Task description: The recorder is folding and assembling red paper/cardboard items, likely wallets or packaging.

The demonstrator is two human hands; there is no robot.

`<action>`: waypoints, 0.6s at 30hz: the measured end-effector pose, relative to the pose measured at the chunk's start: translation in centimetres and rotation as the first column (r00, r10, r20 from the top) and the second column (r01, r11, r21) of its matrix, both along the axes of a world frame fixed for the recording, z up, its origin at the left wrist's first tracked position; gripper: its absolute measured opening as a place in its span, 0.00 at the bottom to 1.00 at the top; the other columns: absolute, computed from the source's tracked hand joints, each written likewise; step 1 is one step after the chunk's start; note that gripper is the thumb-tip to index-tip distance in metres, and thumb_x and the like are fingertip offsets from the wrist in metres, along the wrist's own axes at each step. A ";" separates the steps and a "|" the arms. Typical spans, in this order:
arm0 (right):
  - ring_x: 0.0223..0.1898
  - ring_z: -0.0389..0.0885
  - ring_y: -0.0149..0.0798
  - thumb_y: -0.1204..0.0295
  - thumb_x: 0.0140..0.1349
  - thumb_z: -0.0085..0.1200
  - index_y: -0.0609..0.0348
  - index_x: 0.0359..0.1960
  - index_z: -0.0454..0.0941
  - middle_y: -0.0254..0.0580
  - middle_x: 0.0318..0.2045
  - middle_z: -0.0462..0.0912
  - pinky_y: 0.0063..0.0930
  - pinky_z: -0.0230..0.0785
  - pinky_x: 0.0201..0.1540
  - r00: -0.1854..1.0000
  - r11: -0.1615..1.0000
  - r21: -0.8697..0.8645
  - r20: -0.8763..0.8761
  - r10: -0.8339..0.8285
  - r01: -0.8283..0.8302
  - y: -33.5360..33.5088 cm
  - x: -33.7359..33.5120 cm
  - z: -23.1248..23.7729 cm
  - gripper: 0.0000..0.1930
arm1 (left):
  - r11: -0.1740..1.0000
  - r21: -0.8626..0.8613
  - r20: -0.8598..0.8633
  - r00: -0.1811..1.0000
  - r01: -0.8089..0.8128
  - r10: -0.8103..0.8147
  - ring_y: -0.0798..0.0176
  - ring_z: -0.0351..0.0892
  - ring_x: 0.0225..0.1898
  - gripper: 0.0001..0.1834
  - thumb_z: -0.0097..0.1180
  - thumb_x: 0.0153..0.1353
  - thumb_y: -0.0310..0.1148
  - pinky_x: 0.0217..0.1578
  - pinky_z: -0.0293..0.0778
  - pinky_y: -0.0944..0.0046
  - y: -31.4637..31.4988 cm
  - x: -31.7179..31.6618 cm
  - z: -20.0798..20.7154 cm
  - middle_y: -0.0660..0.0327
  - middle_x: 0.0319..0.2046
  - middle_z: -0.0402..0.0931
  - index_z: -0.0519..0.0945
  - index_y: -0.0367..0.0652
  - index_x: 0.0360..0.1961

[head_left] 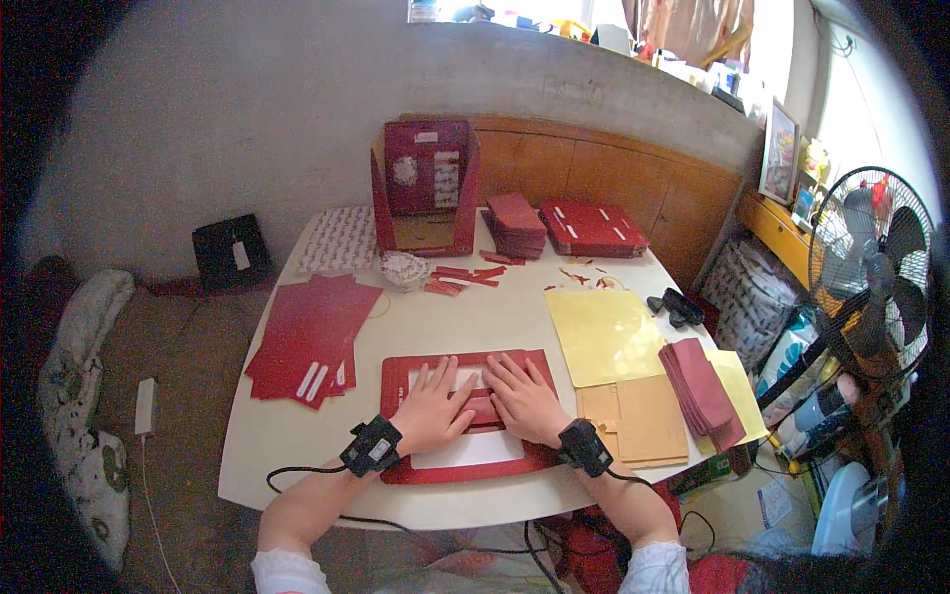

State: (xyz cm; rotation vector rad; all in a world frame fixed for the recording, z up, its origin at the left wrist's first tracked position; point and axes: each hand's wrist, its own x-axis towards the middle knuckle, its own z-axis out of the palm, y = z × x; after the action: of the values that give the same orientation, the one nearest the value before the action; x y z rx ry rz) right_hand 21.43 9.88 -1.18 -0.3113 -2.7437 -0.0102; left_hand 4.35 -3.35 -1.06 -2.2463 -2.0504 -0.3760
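Observation:
Both my hands rest palm down on a flat red card piece (396, 460) near the front of the white table (336, 465). My left hand (432, 406) lies over its left half, fingers outstretched. Beside it, my right hand (524, 398) is spread over the right half, also with straight fingers. Under the fingertips shows part of a pale panel, mostly covered. A darker red strip (483, 411) is visible between the hands. Closer to me, a white rectangle (470, 453) shows in the card. Black devices with cables are strapped to both wrists.
Red sheets (307, 332) lie at left; yellow sheets (604, 337), tan cards (650, 421) and folded dark red pieces (701, 391) at right. Farther back stand an open red box (426, 183), a white bowl (404, 271), red scraps (465, 277) and stacked red cards (594, 228). A fan (871, 267) stands right.

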 end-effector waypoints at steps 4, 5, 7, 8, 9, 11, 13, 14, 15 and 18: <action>0.68 0.53 0.48 0.66 0.63 0.44 0.64 0.59 0.65 0.50 0.65 0.60 0.52 0.45 0.67 1.000 1.000 0.003 0.018 0.007 -0.007 0.0 -0.1 0.0 0.23 | 0.999 -0.041 -0.013 1.000 0.009 -0.009 0.35 0.40 0.69 0.32 0.38 0.66 0.49 0.66 0.40 0.38 0.0 -0.2 -0.1 0.33 0.66 0.43 0.55 0.46 0.68; 0.68 0.53 0.48 0.66 0.63 0.44 0.64 0.59 0.65 0.50 0.65 0.60 0.51 0.45 0.68 1.000 1.000 -0.004 0.019 0.012 -0.011 -0.1 -0.1 0.0 0.23 | 0.999 -0.041 -0.012 1.000 0.006 -0.006 0.35 0.40 0.69 0.32 0.38 0.66 0.49 0.66 0.40 0.38 0.0 -0.3 -0.4 0.33 0.66 0.43 0.55 0.46 0.68; 0.68 0.53 0.48 0.67 0.63 0.43 0.64 0.59 0.65 0.51 0.65 0.59 0.51 0.44 0.68 1.000 0.999 -0.029 0.017 0.014 -0.014 -0.1 0.0 0.0 0.23 | 0.998 0.068 -0.024 1.000 0.016 -0.014 0.36 0.46 0.68 0.32 0.40 0.66 0.50 0.64 0.44 0.37 0.0 -0.3 -0.8 0.33 0.65 0.49 0.59 0.43 0.66; 0.68 0.54 0.48 0.67 0.63 0.43 0.64 0.58 0.65 0.51 0.65 0.59 0.51 0.44 0.68 1.000 0.998 -0.054 0.015 0.014 -0.013 -0.2 0.1 0.0 0.23 | 0.998 0.068 -0.023 1.000 0.012 -0.011 0.36 0.46 0.68 0.32 0.40 0.66 0.50 0.64 0.44 0.37 0.1 -0.3 -0.9 0.33 0.65 0.49 0.59 0.43 0.66; 0.68 0.54 0.48 0.67 0.63 0.43 0.64 0.58 0.65 0.51 0.65 0.59 0.51 0.44 0.68 1.000 0.998 -0.054 0.015 0.020 -0.019 -0.2 0.1 0.0 0.23 | 0.998 0.070 -0.023 1.000 0.005 -0.004 0.36 0.46 0.68 0.33 0.40 0.65 0.50 0.65 0.44 0.38 0.1 -0.3 -0.9 0.33 0.64 0.49 0.58 0.41 0.66; 0.68 0.53 0.48 0.68 0.64 0.42 0.64 0.58 0.65 0.52 0.65 0.59 0.51 0.44 0.68 1.000 0.993 -0.116 0.003 0.008 -0.008 -0.3 0.1 0.1 0.22 | 0.997 0.072 -0.023 1.000 -0.008 0.010 0.36 0.47 0.68 0.34 0.41 0.65 0.50 0.65 0.45 0.38 0.1 -0.4 -1.1 0.33 0.64 0.50 0.58 0.39 0.66; 0.69 0.53 0.48 0.68 0.64 0.42 0.64 0.58 0.65 0.52 0.65 0.59 0.51 0.44 0.68 1.000 0.993 -0.115 -0.005 0.014 -0.015 -0.3 0.1 -0.1 0.22 | 0.993 0.122 0.067 0.998 -0.005 -0.003 0.37 0.49 0.67 0.37 0.43 0.64 0.51 0.64 0.47 0.39 0.1 -0.4 -1.1 0.34 0.64 0.51 0.56 0.33 0.65; 0.69 0.52 0.48 0.68 0.64 0.41 0.64 0.58 0.65 0.52 0.65 0.59 0.51 0.44 0.68 1.000 0.993 -0.114 -0.012 0.015 -0.017 -0.3 0.0 -0.2 0.22 | 0.992 0.122 0.067 0.998 -0.011 0.003 0.37 0.49 0.67 0.37 0.43 0.64 0.51 0.64 0.47 0.39 0.0 -0.5 -1.1 0.34 0.64 0.51 0.56 0.33 0.65; 0.69 0.52 0.48 0.68 0.64 0.41 0.64 0.58 0.65 0.52 0.65 0.59 0.51 0.44 0.68 1.000 0.993 -0.112 -0.011 0.017 -0.018 -0.3 0.1 -0.1 0.22 | 0.997 0.068 0.057 0.998 -0.026 0.022 0.37 0.45 0.68 0.38 0.41 0.65 0.52 0.66 0.44 0.41 0.0 -0.4 -0.7 0.34 0.65 0.48 0.53 0.31 0.66; 0.69 0.51 0.48 0.68 0.65 0.40 0.64 0.59 0.65 0.51 0.66 0.58 0.51 0.43 0.68 1.000 0.990 -0.139 0.005 0.005 -0.004 -0.4 0.2 0.1 0.22 | 0.997 0.066 0.020 0.999 -0.046 0.045 0.38 0.46 0.68 0.39 0.41 0.65 0.52 0.66 0.44 0.41 0.1 -0.1 -0.9 0.35 0.65 0.49 0.54 0.30 0.65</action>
State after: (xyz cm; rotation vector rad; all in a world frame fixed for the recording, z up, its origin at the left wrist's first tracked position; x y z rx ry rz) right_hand 21.60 9.52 -1.10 -0.3437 -2.7562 0.1826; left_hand 4.25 -3.29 -1.93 -2.1626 -2.0623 -0.4560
